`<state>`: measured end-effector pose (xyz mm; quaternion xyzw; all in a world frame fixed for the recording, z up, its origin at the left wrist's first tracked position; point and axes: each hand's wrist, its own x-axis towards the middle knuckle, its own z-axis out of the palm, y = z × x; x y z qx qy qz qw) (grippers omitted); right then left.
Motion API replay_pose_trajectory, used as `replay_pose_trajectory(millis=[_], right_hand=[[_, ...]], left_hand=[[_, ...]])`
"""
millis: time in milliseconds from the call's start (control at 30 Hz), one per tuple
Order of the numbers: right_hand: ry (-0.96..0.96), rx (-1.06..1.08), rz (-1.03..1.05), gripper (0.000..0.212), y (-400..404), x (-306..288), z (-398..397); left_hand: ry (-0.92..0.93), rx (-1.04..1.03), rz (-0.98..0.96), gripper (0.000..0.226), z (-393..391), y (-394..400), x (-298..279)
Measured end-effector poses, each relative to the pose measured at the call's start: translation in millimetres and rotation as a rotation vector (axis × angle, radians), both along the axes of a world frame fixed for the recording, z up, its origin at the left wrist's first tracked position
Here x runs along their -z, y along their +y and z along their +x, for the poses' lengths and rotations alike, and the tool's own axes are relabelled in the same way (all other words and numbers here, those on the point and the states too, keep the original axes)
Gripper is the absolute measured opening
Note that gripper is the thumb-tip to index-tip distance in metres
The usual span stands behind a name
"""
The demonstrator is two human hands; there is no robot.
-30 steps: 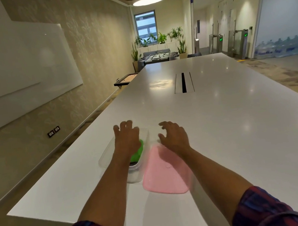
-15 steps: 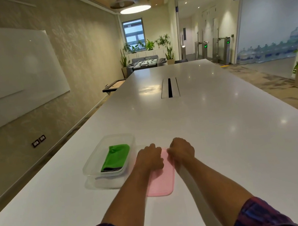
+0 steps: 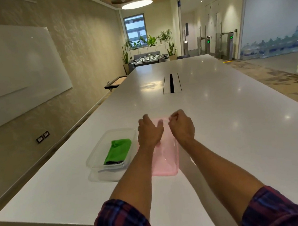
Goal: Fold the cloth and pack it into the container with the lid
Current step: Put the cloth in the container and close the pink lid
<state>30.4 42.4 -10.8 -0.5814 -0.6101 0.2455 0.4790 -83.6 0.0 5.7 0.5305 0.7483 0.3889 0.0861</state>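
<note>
Both forearms reach out straight over the near end of the long white table [image 3: 231, 120], plaid sleeves pushed up near the elbows. The left hand [image 3: 150, 132] is loosely spread, palm down, fingers pointing toward twelve o'clock, and lies over the left far part of the pink lid [image 3: 167, 160]; whether it presses the lid or only hovers over it cannot be told. The right hand [image 3: 181, 126] is curled, fingers drawn in toward the palm, over the lid's far right corner, and any hold on the edge is hidden beneath it. Half a second ago both hands were balled together at the lid's far end; now they sit apart, the left one opened out. The lid lies flat on the table, running from the hands back toward six o'clock between the forearms. At about nine o'clock from the left hand, just beside the lid, stands the clear plastic container [image 3: 101, 158], uncovered, with the folded green cloth [image 3: 118, 150] lying inside.
</note>
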Motion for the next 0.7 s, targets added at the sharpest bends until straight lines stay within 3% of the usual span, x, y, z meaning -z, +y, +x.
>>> replay_pose_trajectory(millis=[133, 267, 333, 467, 600, 700], right_hand=[[0.07, -0.017, 0.386, 0.006, -7.0, -23.3, -3.8], [-0.066, -0.077, 0.688, 0.01, -16.7, -32.0, -10.9], [-0.174, -0.122, 0.798, 0.013, -22.0, -29.3, -15.6], [-0.303, -0.304, 0.941, 0.016, -33.7, -17.5, -28.9], [-0.355, -0.497, 1.05, 0.015, -47.2, -2.6, -46.2], [-0.42, -0.609, 1.069, 0.021, -52.7, 14.1, -58.7]], left_hand=[[-0.199, -0.15, 0.079, 0.07, -6.6, 8.3, -43.7], [-0.509, -0.271, 0.121, 0.076, -33.3, 16.5, -75.6], [-0.578, -0.251, 0.094, 0.07, -54.9, 12.3, -84.6], [-0.466, -0.167, -0.049, 0.039, -93.7, -5.8, -87.6], [-0.186, -0.291, -0.244, 0.049, -124.1, -19.5, -77.6], [-0.048, -0.417, -0.302, 0.04, -136.9, -30.6, -64.7]])
